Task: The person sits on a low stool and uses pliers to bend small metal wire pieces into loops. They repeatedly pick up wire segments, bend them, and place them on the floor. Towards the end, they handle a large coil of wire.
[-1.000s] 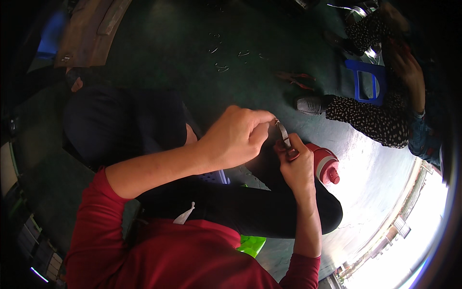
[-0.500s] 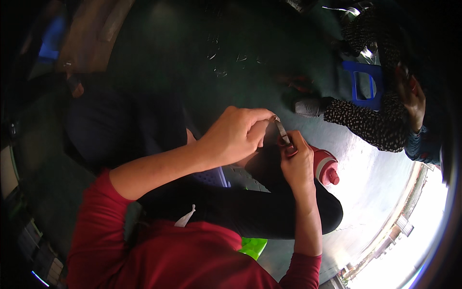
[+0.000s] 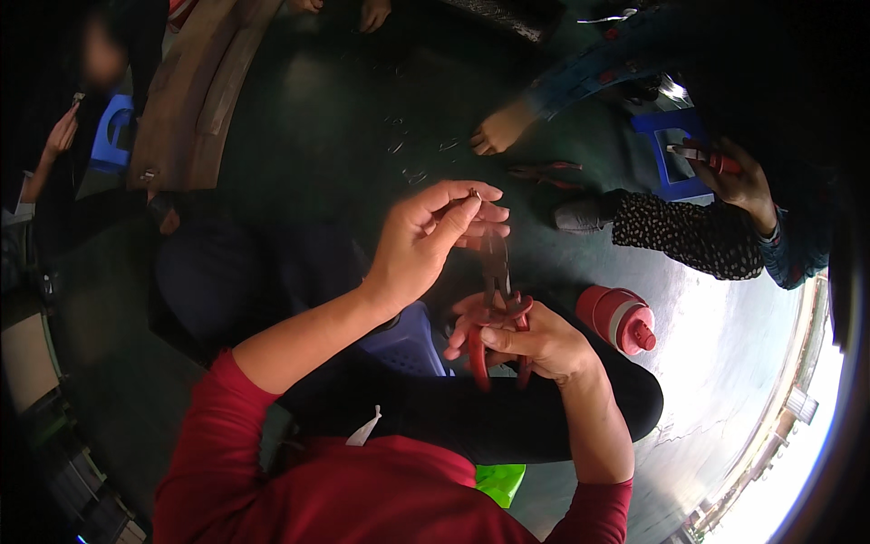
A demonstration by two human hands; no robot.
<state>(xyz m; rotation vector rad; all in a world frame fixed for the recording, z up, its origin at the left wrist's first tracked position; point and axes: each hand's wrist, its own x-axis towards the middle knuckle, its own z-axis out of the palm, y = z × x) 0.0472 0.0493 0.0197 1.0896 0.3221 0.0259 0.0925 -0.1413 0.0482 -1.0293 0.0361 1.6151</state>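
My left hand (image 3: pixel 412 238) is raised in front of me, thumb and forefinger closed on a tiny shiny metal piece (image 3: pixel 476 194) whose exact kind is too small to make out. Its other fingers are loosely curled behind the pliers' tips. In my right hand (image 3: pixel 548 343) is a pair of red-handled pliers (image 3: pixel 497 283), slightly blurred. Their dark jaws point up toward my left fingers. The handles spread apart, and my thumb lies across them.
A red and white jug (image 3: pixel 609 319) stands beside my right knee. Another person's hand (image 3: pixel 507 127) reaches toward red-handled pliers (image 3: pixel 555 174) on the dark floor; their other hand holds a red-handled tool (image 3: pixel 711 160). Bits of wire (image 3: pixel 412 174), blue stools (image 3: pixel 666 154) and wooden planks (image 3: pixel 195 91) lie around.
My left fingers have come away from the tool tip, moving slightly left. My right hand has turned, bringing the pliers' open handles into view. The neighbour's arm has reached in over the floor.
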